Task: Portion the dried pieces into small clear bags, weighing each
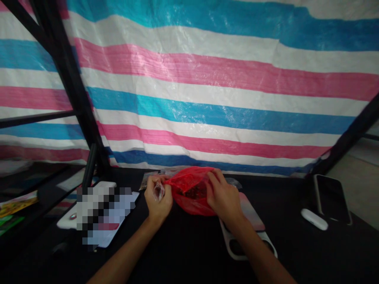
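Person at the black desk (183, 252), both forearms coming in from the bottom edge. Left grip (158, 197) is curled nearly shut, fingers pinching a small twist of clear plastic (159, 191) against the palm; it also seems to catch the red bag's near corner, though that's hard to tell. Right grip (223, 196) is part open, fingers pressed over the top edge of a red plastic bag (191, 201) that sits on the desk between the hands, dark stuff (194, 191) showing inside – can't tell what. Under the right wrist, a pink-and-white flat case (251, 211) on a white frame (237, 247). Far right, a dark phone (331, 199) and a white earbud case (314, 219). Left of the hands, a pixelated white item (103, 215). Behind it all – a striped tarp (189, 86) on a black metal frame (68, 79).
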{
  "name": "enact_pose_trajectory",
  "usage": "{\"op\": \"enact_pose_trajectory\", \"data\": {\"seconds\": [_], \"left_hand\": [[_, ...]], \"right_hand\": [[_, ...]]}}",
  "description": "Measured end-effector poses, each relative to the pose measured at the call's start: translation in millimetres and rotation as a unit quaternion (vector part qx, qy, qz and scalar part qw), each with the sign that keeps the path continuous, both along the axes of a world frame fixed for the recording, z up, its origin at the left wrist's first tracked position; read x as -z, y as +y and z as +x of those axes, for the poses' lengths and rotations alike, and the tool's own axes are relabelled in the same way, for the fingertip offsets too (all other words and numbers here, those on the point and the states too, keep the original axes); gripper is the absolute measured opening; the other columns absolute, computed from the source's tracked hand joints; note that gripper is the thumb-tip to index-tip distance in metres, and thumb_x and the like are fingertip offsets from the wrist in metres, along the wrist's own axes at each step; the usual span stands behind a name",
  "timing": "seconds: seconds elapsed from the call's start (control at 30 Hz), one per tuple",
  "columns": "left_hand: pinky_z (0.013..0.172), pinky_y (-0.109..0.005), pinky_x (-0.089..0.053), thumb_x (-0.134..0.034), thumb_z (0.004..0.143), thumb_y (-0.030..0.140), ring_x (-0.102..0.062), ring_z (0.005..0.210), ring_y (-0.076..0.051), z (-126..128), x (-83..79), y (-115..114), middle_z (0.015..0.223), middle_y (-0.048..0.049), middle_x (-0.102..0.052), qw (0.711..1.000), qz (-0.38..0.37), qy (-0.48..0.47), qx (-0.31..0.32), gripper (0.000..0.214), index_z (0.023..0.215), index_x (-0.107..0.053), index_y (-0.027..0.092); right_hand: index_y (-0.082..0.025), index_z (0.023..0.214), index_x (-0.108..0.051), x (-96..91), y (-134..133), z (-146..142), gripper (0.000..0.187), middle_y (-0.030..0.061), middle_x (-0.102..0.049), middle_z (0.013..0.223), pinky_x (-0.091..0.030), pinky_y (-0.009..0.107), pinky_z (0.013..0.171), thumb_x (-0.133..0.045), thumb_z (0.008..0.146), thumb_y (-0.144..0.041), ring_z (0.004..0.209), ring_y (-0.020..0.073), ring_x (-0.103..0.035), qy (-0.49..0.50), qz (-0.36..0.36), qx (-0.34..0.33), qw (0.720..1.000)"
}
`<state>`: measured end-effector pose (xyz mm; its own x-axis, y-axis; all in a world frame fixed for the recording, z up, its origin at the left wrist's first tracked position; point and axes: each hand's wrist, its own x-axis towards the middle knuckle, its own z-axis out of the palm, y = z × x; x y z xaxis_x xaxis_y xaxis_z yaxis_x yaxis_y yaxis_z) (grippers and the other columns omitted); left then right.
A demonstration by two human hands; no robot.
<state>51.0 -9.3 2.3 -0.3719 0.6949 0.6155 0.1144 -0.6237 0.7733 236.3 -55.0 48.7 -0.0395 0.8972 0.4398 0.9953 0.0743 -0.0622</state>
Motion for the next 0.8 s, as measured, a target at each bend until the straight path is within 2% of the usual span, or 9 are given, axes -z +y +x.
{"op": "enact_pose_trajectory", "data": {"seconds": [0.07,0.13,0.23,0.3,0.37,0.47,0.57,0.67,0.8], "left_hand": [[0.068,-0.026,-0.045,-0.052,0.076,0.018,-0.056,0.071,-0.015,-2,2.4,0,0.074,0.0034,-0.047,0.998,-0.012,0.061,-0.031,0.019,0.077,-0.035,0.027],[0.063,-0.027,-0.041,-0.053,0.077,0.020,-0.051,0.063,-0.015,-2,2.1,-2,0.070,0.0043,-0.045,0.982,-0.072,0.159,-0.070,0.018,0.078,-0.036,0.027],[0.061,-0.028,-0.038,-0.056,0.083,0.028,-0.057,0.066,-0.018,1,-3.3,-6,0.074,0.0028,-0.051,0.928,-0.183,0.304,-0.110,0.016,0.083,-0.039,0.026],[0.062,-0.030,-0.039,-0.055,0.086,0.035,-0.064,0.075,-0.022,5,-7.4,-10,0.087,-0.0019,-0.060,0.892,-0.236,0.369,-0.108,0.017,0.090,-0.042,0.025],[0.063,-0.032,-0.041,-0.054,0.087,0.038,-0.069,0.079,-0.026,9,-9.8,-14,0.099,-0.0079,-0.064,0.862,-0.275,0.415,-0.095,0.021,0.098,-0.044,0.024],[0.064,-0.034,-0.042,-0.052,0.087,0.036,-0.071,0.082,-0.029,14,-10.5,-17,0.109,-0.0129,-0.064,0.838,-0.299,0.449,-0.080,0.023,0.104,-0.044,0.023],[0.066,-0.034,-0.043,-0.053,0.085,0.030,-0.070,0.085,-0.030,17,-8.6,-18,0.107,-0.0112,-0.063,0.850,-0.306,0.428,-0.041,0.022,0.102,-0.040,0.024],[0.071,-0.033,-0.044,-0.057,0.081,0.021,-0.067,0.088,-0.026,18,-2.1,-16,0.102,-0.0072,-0.060,0.885,-0.303,0.352,0.015,0.026,0.097,-0.037,0.025],[0.079,-0.031,-0.046,-0.060,0.071,0.006,-0.061,0.091,-0.020,19,14.2,-7,0.096,-0.0029,-0.054,0.938,-0.235,0.244,0.075,0.036,0.093,-0.039,0.024]], "right_hand": [[-0.026,0.136,-0.055,-0.6,-2,-2,0.039,0.0098,-0.054,0.143,-0.051,0.032,0.062,-0.043,0.099,-0.024,0.082,0.0210,-0.070,0.011,0.009,-0.016,1.000],[-0.025,0.137,-0.056,0.5,-2,-2,0.041,0.0100,-0.056,0.139,-0.052,0.034,0.069,-0.045,0.097,-0.022,0.086,0.0213,-0.068,0.008,0.004,-0.043,0.999],[-0.021,0.128,-0.063,5.7,0,-2,0.041,0.0111,-0.063,0.127,-0.047,0.040,0.089,-0.051,0.090,-0.013,0.106,0.0271,-0.061,-0.024,-0.018,-0.093,0.995],[-0.019,0.125,-0.066,10.7,2,-2,0.044,0.0117,-0.065,0.123,-0.042,0.043,0.096,-0.054,0.083,-0.007,0.116,0.0293,-0.054,-0.042,-0.042,-0.113,0.992],[-0.020,0.124,-0.066,15.5,3,-3,0.048,0.0114,-0.065,0.124,-0.040,0.042,0.097,-0.056,0.079,-0.006,0.118,0.0293,-0.051,-0.047,-0.071,-0.120,0.989],[-0.021,0.124,-0.066,20.1,4,-6,0.050,0.0103,-0.064,0.125,-0.039,0.041,0.097,-0.059,0.077,-0.006,0.115,0.0281,-0.051,-0.045,-0.098,-0.119,0.987],[-0.019,0.122,-0.066,21.0,3,-8,0.044,0.0110,-0.066,0.119,-0.039,0.040,0.096,-0.058,0.080,-0.008,0.111,0.0281,-0.053,-0.041,-0.107,-0.114,0.987],[-0.018,0.120,-0.067,20.9,4,-9,0.037,0.0118,-0.067,0.113,-0.039,0.040,0.095,-0.057,0.085,-0.013,0.110,0.0284,-0.054,-0.030,-0.109,-0.115,0.987],[-0.021,0.121,-0.067,22.9,5,-7,0.042,0.0096,-0.066,0.116,-0.039,0.039,0.095,-0.055,0.082,-0.010,0.107,0.0261,-0.057,-0.010,-0.118,-0.135,0.984]]}}
